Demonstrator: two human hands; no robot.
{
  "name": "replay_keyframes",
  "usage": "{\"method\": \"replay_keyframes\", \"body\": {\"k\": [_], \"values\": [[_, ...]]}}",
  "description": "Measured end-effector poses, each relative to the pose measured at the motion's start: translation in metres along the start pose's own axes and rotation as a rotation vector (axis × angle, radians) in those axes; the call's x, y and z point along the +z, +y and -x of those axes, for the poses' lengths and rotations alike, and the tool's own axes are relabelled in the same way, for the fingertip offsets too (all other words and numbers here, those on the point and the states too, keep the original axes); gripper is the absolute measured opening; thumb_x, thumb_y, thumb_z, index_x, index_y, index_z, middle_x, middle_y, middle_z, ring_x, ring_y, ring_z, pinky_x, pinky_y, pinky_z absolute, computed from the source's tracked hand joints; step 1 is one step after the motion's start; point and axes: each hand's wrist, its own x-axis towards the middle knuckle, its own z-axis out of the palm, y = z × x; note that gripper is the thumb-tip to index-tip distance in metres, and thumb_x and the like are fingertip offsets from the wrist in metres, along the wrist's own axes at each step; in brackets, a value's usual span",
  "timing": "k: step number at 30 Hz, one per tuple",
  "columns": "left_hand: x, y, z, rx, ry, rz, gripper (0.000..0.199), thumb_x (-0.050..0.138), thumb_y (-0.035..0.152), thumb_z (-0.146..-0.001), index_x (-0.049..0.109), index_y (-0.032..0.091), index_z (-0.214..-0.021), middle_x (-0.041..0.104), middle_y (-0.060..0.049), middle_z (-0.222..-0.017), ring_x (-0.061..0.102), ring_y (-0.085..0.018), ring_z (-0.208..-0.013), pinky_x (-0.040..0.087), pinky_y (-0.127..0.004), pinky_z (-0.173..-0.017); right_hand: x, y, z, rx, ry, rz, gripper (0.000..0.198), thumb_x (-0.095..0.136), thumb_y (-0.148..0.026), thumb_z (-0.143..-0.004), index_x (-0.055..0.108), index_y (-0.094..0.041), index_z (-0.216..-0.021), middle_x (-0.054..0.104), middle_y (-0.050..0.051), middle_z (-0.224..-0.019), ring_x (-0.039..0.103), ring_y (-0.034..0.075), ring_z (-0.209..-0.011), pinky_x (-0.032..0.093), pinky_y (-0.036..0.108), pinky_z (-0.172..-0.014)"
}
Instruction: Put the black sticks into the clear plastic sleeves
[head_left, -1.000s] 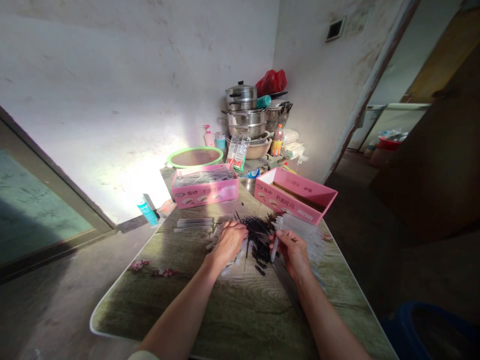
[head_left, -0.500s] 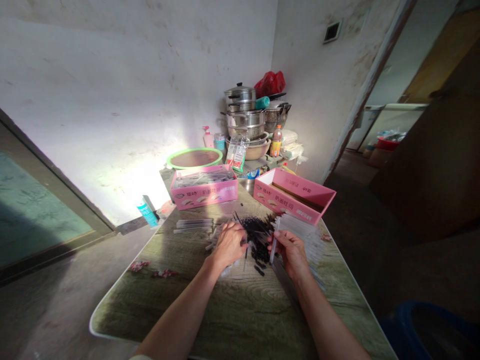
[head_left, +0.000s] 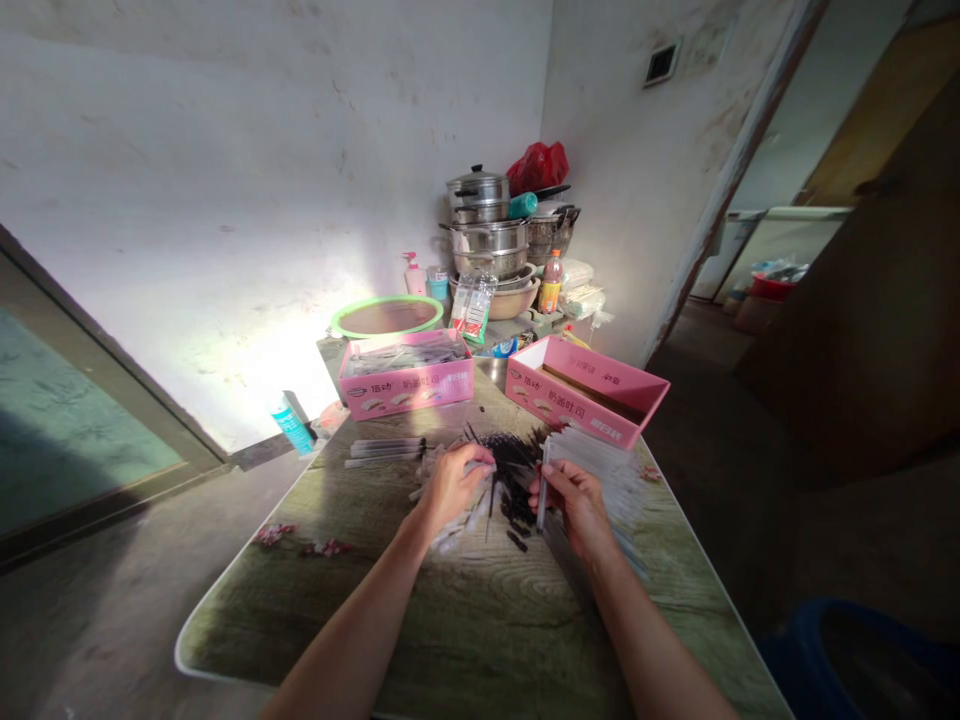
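Note:
My left hand point(head_left: 455, 487) is pinched closed above the middle of the table; a bit of something whitish shows at its fingertips, too small to name. Upright in my right hand point(head_left: 577, 500) is a slim clear-grey plastic tube point(head_left: 543, 495), gripped between thumb and fingers. Between both hands lies a heap of small black pieces point(head_left: 510, 450), with a thin dark stick point(head_left: 491, 510) in front. Whitish pieces point(head_left: 457, 530) lie loose under my left hand. A spread of clear tubes point(head_left: 607, 465) lies right of my right hand, and several more tubes point(head_left: 386, 450) lie on the left.
A pink box point(head_left: 409, 392) full of similar tubes stands at the back left of the wood-patterned table point(head_left: 465, 630). Another pink box point(head_left: 577, 400) stands at the back right. Behind are a green-rimmed round tray point(head_left: 388, 330), stacked pots point(head_left: 487, 240) and an orange-labelled bottle point(head_left: 550, 285).
My left hand has lifted from the whitish pieces, and its fingers have come together in a pinch. My right hand still holds the tube, almost unmoved.

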Motion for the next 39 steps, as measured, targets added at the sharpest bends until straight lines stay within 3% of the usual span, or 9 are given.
{"method": "replay_keyframes", "body": {"k": [7,10,13,21,24,28,39], "values": [[0.003,-0.002,-0.002,-0.171,-0.002,0.565,0.023,0.064,0.037,-0.080,0.062,0.017,-0.090,0.069,-0.005,-0.082,0.065,-0.015,-0.075,0.052,-0.027,-0.074,0.004,0.004,0.004,-0.029,-0.156,0.202,0.031,0.067,-0.046,-0.079,0.071,-0.015,-0.084,0.063,-0.001,-0.052,0.046,0.007,-0.034,0.032,0.017,-0.033],[0.001,0.000,-0.001,-0.190,0.010,0.630,0.031,0.064,0.040,-0.081,0.065,0.015,-0.099,0.069,-0.006,-0.083,0.064,-0.014,-0.071,0.051,-0.025,-0.068,0.002,0.007,0.004,-0.037,-0.216,0.279,0.033,0.064,-0.046,-0.082,0.072,-0.015,-0.088,0.061,-0.002,-0.051,0.042,0.006,-0.033,0.029,0.017,-0.034],[0.000,0.001,0.001,-0.213,0.007,0.634,0.040,0.064,0.041,-0.082,0.067,0.015,-0.111,0.070,-0.008,-0.092,0.065,-0.016,-0.080,0.051,-0.025,-0.070,0.001,0.009,0.003,-0.039,-0.252,0.335,0.034,0.063,-0.046,-0.083,0.072,-0.014,-0.088,0.059,-0.003,-0.048,0.039,0.005,-0.032,0.025,0.017,-0.034],[0.001,-0.002,0.002,-0.310,0.010,0.867,0.032,0.069,0.041,-0.079,0.062,0.016,-0.096,0.069,-0.005,-0.084,0.068,-0.017,-0.075,0.055,-0.030,-0.072,0.001,0.009,0.003,-0.020,-0.312,0.432,0.035,0.061,-0.045,-0.083,0.071,-0.013,-0.090,0.057,-0.003,-0.048,0.037,0.005,-0.033,0.024,0.019,-0.036],[0.001,-0.002,0.002,-0.326,0.034,0.883,0.030,0.070,0.039,-0.078,0.061,0.016,-0.094,0.069,-0.006,-0.084,0.068,-0.017,-0.077,0.055,-0.032,-0.075,0.001,0.010,0.003,-0.009,-0.331,0.481,0.034,0.061,-0.045,-0.083,0.071,-0.013,-0.087,0.056,-0.003,-0.049,0.036,0.006,-0.034,0.023,0.019,-0.036],[0.002,-0.002,0.000,-0.281,0.064,0.848,0.025,0.070,0.035,-0.078,0.062,0.015,-0.090,0.070,-0.006,-0.085,0.065,-0.013,-0.073,0.051,-0.025,-0.070,0.001,0.011,0.003,-0.011,-0.337,0.534,0.033,0.059,-0.045,-0.085,0.071,-0.014,-0.085,0.055,-0.003,-0.049,0.036,0.006,-0.036,0.024,0.020,-0.037],[0.009,0.006,0.002,-0.300,-0.014,0.781,0.023,0.073,0.033,-0.073,0.065,0.015,-0.083,0.068,-0.005,-0.076,0.062,-0.013,-0.066,0.046,-0.023,-0.060,0.004,0.005,0.004,-0.048,-0.321,0.576,0.037,0.058,-0.048,-0.085,0.071,-0.014,-0.082,0.054,-0.002,-0.050,0.037,0.008,-0.039,0.026,0.021,-0.040]]}}
